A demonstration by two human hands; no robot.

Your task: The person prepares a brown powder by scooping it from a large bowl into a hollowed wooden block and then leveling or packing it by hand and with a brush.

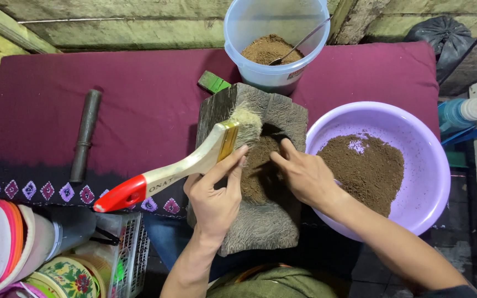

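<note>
Risk first: could spill brown powder over the sides of the wooden block, since the heap sits high in the block's hollow and both hands press into it from either side. A hard push from the right hand looks likely to drive grains off the near end onto the lap below. Could also drop the brush: rests only loosely across the left hand, long red-tipped handle sticking out to the left, bristles lying on the block's top left corner. A tilt of the wrist may let it slide onto the maroon cloth. Close by on the right, lilac bowl holding more powder, rim just beside the right forearm; an elbow swing might knock it.

Fingers now. Left: partly spread, index and middle stretched forward onto the powder's left edge, thumb hooked up under the brush ferrule, no firm grip visible. Right: fingers bent and bunched, tips dug into the powder at the hollow's middle, holding nothing else; cannot tell whether a pinch of powder lies between them.

Powder: mostly in the block's hollow, between both hands; more in the clear tub beyond, with a spoon in it.
</note>
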